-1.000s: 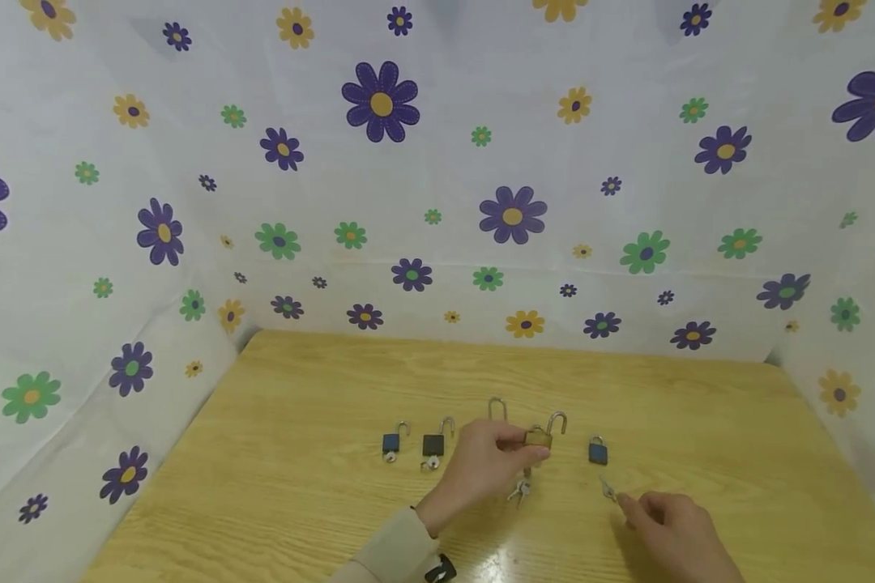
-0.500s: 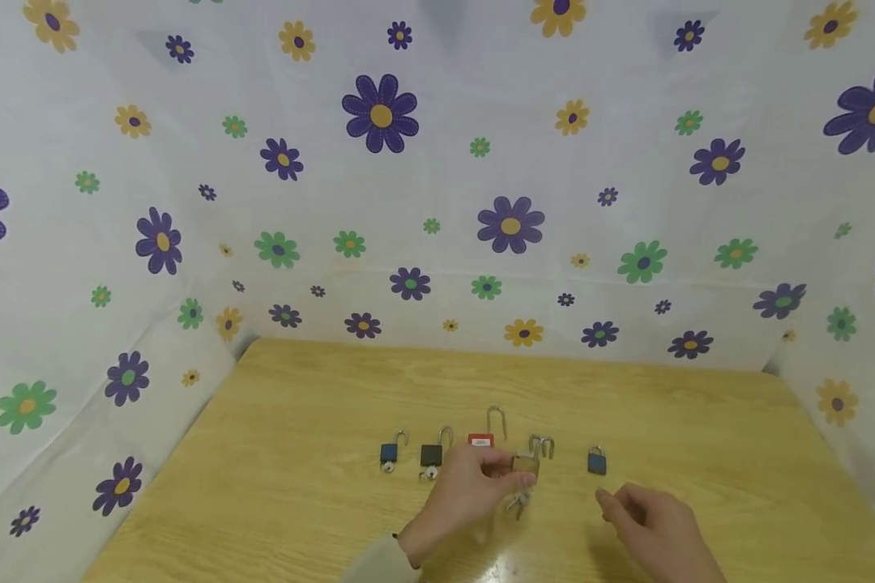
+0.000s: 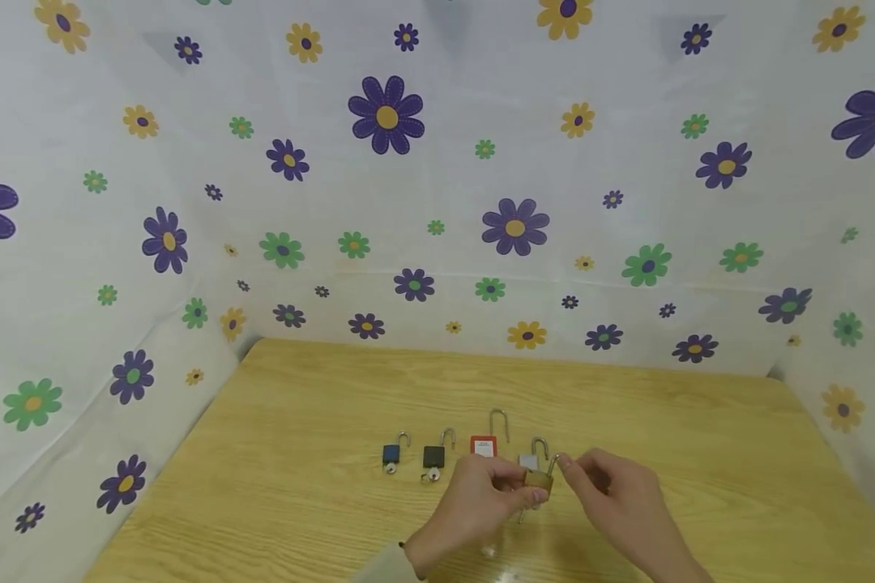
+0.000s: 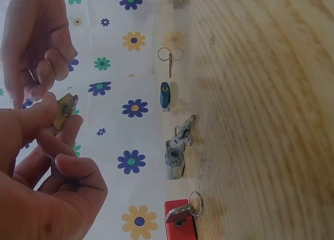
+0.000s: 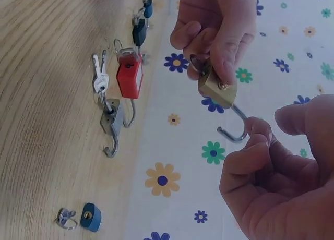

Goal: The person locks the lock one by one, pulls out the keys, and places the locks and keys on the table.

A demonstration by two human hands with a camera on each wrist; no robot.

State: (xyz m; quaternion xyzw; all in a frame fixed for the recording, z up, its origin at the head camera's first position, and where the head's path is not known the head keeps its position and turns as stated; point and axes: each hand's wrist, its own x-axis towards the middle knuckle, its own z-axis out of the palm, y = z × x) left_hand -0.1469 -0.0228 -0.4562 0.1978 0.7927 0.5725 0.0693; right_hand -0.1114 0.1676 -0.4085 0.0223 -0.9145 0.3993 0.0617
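A brass padlock [image 3: 538, 483] with its shackle swung up is pinched between the thumb and fingers of my left hand [image 3: 470, 495]. My right hand [image 3: 620, 502] is at the shackle [image 5: 235, 135]. In the right wrist view a fingertip touches the curve of that shackle, and the thumb stands apart from it. Just behind the brass padlock lies a grey padlock [image 3: 528, 461], its shackle open and keys [image 5: 100, 82] hanging at its base. A blue padlock [image 5: 91, 217] lies with a ringed key [image 5: 66, 218] beside it; my right hand hides it in the head view.
Left of my hands, a red padlock [image 3: 484, 446], a black padlock [image 3: 433, 457] and another blue padlock [image 3: 391, 454] form a row on the wooden table [image 3: 299, 518], shackles open. A white flowered cloth [image 3: 437, 162] walls the back and sides.
My right hand has left the key near the blue padlock and moved up and left to the brass padlock's shackle. My left hand has brought the brass padlock lower, nearer the table's front.
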